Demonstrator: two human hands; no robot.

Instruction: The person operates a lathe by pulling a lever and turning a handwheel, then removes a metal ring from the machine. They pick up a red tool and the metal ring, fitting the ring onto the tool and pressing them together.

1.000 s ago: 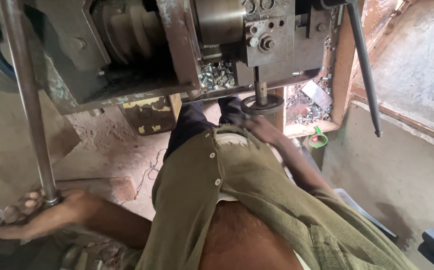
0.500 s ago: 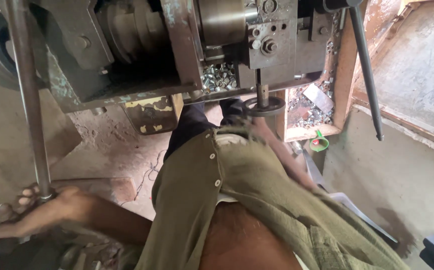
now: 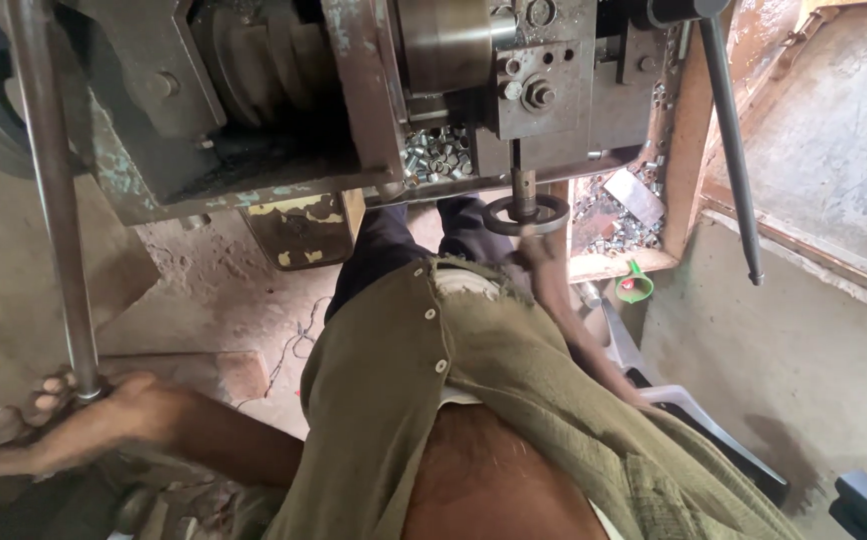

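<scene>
Steel bar stock [image 3: 54,200] runs down from the lathe [image 3: 354,90]; the left hand [image 3: 84,415] clasps its lower end, steadying it. Below the lathe, the right hand [image 3: 544,262] grips the small handwheel [image 3: 526,213].

The left hand [image 3: 74,420] grips the lower end of a long steel bar [image 3: 49,200]. The right hand [image 3: 544,255] touches a small handwheel [image 3: 526,213] under the lathe's toolpost block [image 3: 544,90], beside metal shavings [image 3: 434,150].

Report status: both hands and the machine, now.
Left hand gripping long steel lever at its lower end. Right hand on small handwheel under the machine. Nothing blocking either hand.
</scene>
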